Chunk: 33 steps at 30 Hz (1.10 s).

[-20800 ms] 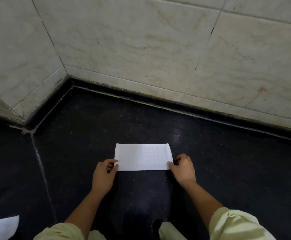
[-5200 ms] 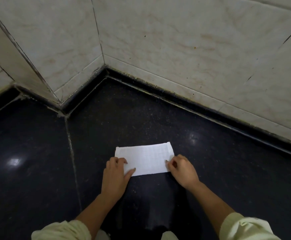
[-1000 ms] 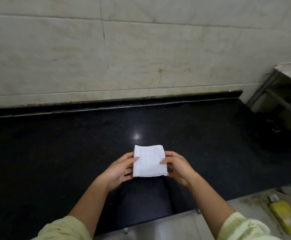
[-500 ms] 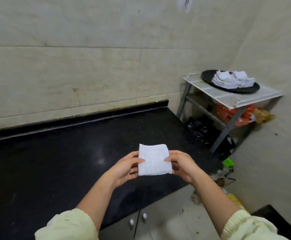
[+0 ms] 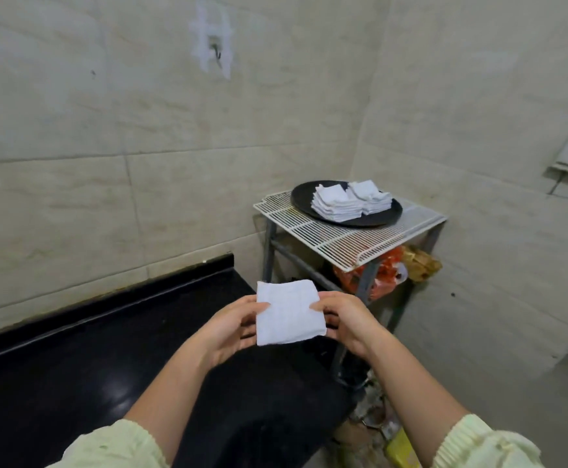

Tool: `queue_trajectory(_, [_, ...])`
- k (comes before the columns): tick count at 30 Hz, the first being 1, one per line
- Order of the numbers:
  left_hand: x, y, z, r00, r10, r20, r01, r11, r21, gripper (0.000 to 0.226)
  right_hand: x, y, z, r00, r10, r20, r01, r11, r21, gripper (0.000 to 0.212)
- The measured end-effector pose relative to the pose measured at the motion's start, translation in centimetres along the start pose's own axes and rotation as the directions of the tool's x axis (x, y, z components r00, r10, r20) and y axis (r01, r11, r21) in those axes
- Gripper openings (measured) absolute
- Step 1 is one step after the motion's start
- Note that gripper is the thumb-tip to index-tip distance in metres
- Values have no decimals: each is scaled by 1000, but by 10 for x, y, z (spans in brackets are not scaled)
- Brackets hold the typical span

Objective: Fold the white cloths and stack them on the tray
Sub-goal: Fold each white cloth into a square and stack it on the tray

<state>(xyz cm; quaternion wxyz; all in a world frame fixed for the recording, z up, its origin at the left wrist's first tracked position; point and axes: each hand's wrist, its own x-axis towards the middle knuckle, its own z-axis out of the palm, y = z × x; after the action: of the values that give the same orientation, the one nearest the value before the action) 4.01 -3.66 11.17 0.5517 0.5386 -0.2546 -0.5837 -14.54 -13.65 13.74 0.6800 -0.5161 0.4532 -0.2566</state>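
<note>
While pale yellow sleeves (image 5: 113,444) frame the bottom of the view, the left hand (image 5: 231,327) and the right hand (image 5: 346,320) hold a folded white cloth (image 5: 287,312) between them in the air. Each hand pinches one side edge, thumb on top and fingers (image 5: 246,334) curled underneath. The cloth is a small flat square, held above the right end of the black tabletop (image 5: 90,366). Beyond it, in the corner of the tiled walls, stands a white wire rack (image 5: 329,236) with an orange bag (image 5: 387,271) beneath. On the rack sits a round black tray (image 5: 301,197), carrying two stacks of folded cloths (image 5: 340,204) side by side.
</note>
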Motion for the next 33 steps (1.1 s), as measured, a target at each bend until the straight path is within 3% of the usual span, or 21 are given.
queue_trajectory(7, [98, 84, 60, 994, 88, 65, -84, 995, -62, 27, 84, -92, -66, 995, -82, 50, 76, 991, 109, 28])
queue_trajectory(15, [183, 144, 119, 992, 112, -54, -113, 994, -5, 11, 166, -164, -130, 984, -147, 99, 127, 975, 180, 20])
queue_trajectory(26, [290, 192, 200, 959, 171, -228, -169, 985, 28, 10, 290, -242, -213, 968, -163, 189, 159, 987, 35, 12])
queue_trajectory(33, [353, 220, 239, 916, 223, -333, -215, 975, 61, 3, 350, -278, -255, 966, -190, 174, 194, 981, -6, 11])
